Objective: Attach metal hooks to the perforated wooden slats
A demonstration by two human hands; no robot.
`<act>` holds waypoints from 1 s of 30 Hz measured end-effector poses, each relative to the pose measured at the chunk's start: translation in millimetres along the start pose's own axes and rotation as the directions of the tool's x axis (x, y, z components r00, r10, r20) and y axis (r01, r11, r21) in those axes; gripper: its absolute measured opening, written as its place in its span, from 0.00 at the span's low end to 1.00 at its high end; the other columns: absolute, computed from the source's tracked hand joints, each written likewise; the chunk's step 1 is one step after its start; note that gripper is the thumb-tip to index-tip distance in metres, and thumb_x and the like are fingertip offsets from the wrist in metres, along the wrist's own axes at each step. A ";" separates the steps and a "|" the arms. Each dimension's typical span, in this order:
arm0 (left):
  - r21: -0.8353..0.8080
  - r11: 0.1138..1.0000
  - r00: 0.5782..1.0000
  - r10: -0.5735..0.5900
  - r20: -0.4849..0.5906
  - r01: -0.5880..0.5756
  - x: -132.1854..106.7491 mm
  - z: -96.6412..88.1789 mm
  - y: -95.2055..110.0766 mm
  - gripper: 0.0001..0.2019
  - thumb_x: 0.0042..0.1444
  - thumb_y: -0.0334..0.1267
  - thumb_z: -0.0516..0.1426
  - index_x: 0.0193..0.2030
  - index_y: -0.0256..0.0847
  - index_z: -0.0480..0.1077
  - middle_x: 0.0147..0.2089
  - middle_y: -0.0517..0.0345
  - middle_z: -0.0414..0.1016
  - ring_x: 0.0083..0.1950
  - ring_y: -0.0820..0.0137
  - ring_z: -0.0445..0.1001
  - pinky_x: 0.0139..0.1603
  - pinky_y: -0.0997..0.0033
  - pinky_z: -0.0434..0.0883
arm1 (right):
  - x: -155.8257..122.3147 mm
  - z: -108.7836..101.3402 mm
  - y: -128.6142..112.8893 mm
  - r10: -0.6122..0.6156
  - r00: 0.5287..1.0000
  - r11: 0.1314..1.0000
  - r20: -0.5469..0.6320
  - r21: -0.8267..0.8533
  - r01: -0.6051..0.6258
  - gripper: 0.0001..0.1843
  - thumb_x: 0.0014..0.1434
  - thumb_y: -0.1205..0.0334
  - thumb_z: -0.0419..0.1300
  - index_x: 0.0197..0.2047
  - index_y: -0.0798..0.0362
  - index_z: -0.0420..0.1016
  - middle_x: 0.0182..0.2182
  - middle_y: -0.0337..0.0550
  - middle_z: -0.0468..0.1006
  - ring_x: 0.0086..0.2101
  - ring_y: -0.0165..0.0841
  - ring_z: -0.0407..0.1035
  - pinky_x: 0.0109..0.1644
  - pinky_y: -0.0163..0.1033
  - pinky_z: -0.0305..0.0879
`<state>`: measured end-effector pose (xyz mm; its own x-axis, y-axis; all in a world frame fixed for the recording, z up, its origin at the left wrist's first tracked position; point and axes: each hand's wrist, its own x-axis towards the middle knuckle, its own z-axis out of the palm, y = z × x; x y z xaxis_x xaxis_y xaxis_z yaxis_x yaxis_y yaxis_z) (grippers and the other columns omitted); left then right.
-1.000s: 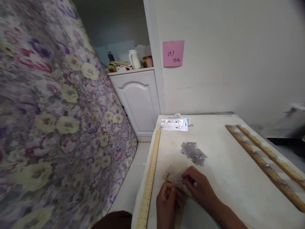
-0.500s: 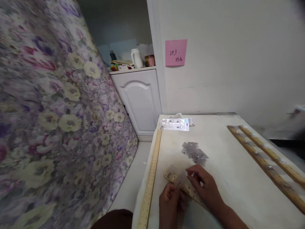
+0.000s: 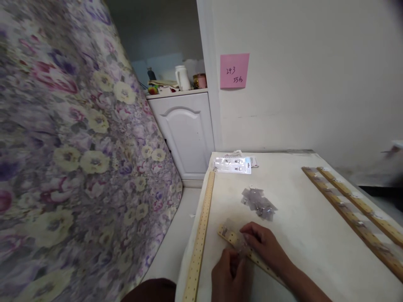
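Note:
A pale wooden strip with holes (image 3: 266,268) lies aslant on the table under my hands. Near its far end sits a clear-backed hook (image 3: 225,230), a small metal part on a see-through square. My left hand (image 3: 228,274) is closed at the strip's near edge, its thumb and fingers pinching a second clear-backed hook (image 3: 242,244). From the other side, my right hand (image 3: 267,247) closes its thumb and index finger on that same hook; its fingertips are partly hidden. Beyond my hands lies a pile of clear-backed hooks (image 3: 258,203).
A long perforated wooden strip (image 3: 201,235) runs along the table's left edge. Two wooden strips bearing several hooks, a nearer one (image 3: 349,216) and a farther one (image 3: 362,204), lie at the right. Packaged hooks (image 3: 233,165) rest at the back. A floral curtain (image 3: 78,147) hangs left.
My right hand has shifted slightly left and down, so its fingertips now meet my left hand's at the second hook. The left hand has turned its fingers further inward.

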<state>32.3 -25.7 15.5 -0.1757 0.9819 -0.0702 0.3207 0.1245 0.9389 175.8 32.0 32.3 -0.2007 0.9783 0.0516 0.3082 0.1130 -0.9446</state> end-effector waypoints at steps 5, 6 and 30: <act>0.138 0.990 0.999 0.034 -0.032 -0.029 2.3 -1.8 -2.3 0.09 0.53 0.45 0.55 0.28 0.43 0.68 0.22 0.62 0.71 0.26 0.69 0.69 0.28 0.74 0.62 | 12.4 3.1 3.3 -0.027 0.999 0.999 0.043 -0.017 0.028 0.09 0.54 0.64 0.53 0.34 0.52 0.74 0.29 0.39 0.77 0.32 0.35 0.70 0.37 0.38 0.64; 0.154 0.988 0.999 0.039 -0.030 -0.034 2.7 -0.9 -3.4 0.09 0.54 0.45 0.55 0.28 0.43 0.69 0.23 0.61 0.73 0.27 0.68 0.70 0.29 0.74 0.62 | 13.6 3.8 3.8 -0.024 0.999 0.999 0.048 -0.019 0.025 0.08 0.54 0.64 0.53 0.34 0.52 0.74 0.29 0.39 0.78 0.33 0.35 0.70 0.37 0.38 0.64; 0.331 0.942 0.997 0.071 -0.015 -0.062 0.7 3.9 -2.5 0.07 0.56 0.37 0.52 0.34 0.45 0.72 0.31 0.58 0.78 0.34 0.64 0.74 0.35 0.70 0.62 | 10.9 3.7 15.3 0.043 0.999 0.998 0.024 -0.043 -0.042 0.12 0.54 0.63 0.54 0.39 0.53 0.75 0.35 0.44 0.80 0.38 0.39 0.74 0.45 0.43 0.67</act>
<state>35.0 -24.8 11.8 -0.1663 0.9861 0.0018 0.6211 0.1033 0.7769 174.9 43.7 17.2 -0.2091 0.9779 0.0032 0.3565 0.0792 -0.9309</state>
